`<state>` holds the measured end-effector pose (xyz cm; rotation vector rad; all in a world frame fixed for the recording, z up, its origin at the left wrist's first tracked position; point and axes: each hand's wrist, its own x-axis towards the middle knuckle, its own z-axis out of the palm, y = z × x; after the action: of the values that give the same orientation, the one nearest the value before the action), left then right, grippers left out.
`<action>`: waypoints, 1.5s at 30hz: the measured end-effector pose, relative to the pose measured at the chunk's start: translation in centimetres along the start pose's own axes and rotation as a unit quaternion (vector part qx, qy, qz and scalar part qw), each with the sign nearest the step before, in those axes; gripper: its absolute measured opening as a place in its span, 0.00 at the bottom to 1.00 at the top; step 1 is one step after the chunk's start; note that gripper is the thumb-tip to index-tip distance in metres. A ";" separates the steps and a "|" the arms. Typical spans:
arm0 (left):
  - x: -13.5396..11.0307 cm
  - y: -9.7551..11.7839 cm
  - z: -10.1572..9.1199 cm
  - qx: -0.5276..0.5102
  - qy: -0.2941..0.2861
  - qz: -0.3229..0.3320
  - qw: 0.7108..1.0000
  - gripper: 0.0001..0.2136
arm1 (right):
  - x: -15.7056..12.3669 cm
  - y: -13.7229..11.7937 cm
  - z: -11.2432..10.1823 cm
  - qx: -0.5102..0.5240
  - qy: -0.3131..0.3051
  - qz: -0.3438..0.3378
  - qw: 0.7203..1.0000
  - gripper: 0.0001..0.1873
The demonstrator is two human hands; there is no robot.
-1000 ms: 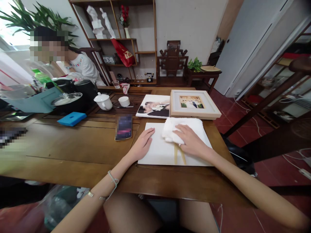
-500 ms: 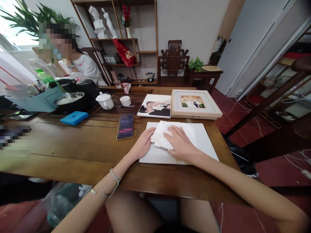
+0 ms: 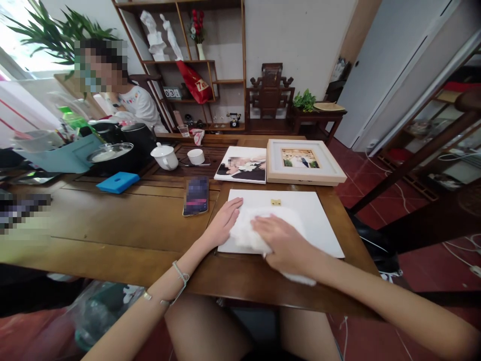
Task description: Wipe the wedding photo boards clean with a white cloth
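Observation:
A flat white board (image 3: 323, 228) lies on the wooden table in front of me, with a small gold-coloured metal fitting (image 3: 275, 202) near its far edge. My left hand (image 3: 225, 223) rests along the board's left edge, fingers stretched out and holding nothing. Under my right hand (image 3: 283, 243) is a white cloth (image 3: 244, 233), pressed against the board near its front edge. Both the cloth and that hand are smeared by motion. One end of the cloth hangs past the board's near edge.
Beyond the board lie a photo panel (image 3: 242, 173) and a framed photo (image 3: 328, 165). A phone (image 3: 196, 196), a blue block (image 3: 118, 182), a lidded white cup (image 3: 164, 157) and a small white bowl (image 3: 196, 157) are to the left. Another person (image 3: 141, 105) sits across the table.
My right hand has drawn the cloth toward me across the board, uncovering the metal fitting. My left hand stays at the board's left edge.

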<state>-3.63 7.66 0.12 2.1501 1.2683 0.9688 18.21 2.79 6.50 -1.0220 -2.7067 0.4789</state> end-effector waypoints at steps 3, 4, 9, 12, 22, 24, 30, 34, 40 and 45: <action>0.0 0.3 0.0 0.026 -0.012 -0.004 1.000 0.21 | 2.1 3.8 -2.0 0.071 0.057 0.077 0.993 0.20; 0.0 0.3 0.0 0.033 -0.014 -0.002 0.999 0.21 | 2.9 4.8 -2.6 0.108 0.063 0.094 0.988 0.18; 0.0 0.1 -0.1 0.047 -0.012 0.006 0.999 0.20 | 7.5 6.7 -4.3 0.187 0.031 0.146 0.971 0.16; 0.0 0.0 -0.1 0.052 -0.012 0.008 0.999 0.20 | 10.5 6.6 -4.2 0.183 0.008 0.138 0.973 0.16; -0.1 0.1 -0.2 0.043 -0.012 0.007 0.999 0.20 | 7.7 7.8 -5.4 0.158 -0.011 0.133 0.978 0.15; -0.1 0.1 -0.1 0.043 -0.012 0.005 0.999 0.20 | 5.0 9.4 -5.5 0.161 0.016 0.141 0.977 0.17; 0.0 0.1 0.0 0.042 -0.014 0.007 0.999 0.21 | -2.2 13.8 -4.1 0.206 0.133 0.264 0.933 0.23; 0.0 0.0 0.1 0.041 -0.006 0.007 0.999 0.21 | -5.3 10.5 -2.0 0.139 0.175 0.229 0.947 0.24; -0.1 -0.1 0.1 0.036 -0.003 0.009 0.999 0.20 | -7.5 3.3 0.5 0.120 0.061 -0.028 0.990 0.31; -0.1 -0.3 0.0 0.034 -0.009 0.012 0.999 0.20 | -4.1 7.2 -0.8 0.125 0.099 0.082 0.984 0.26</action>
<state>-3.82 7.72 -0.05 2.2268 1.2869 0.9264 25.81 5.31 4.27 -1.1569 -2.3298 0.6861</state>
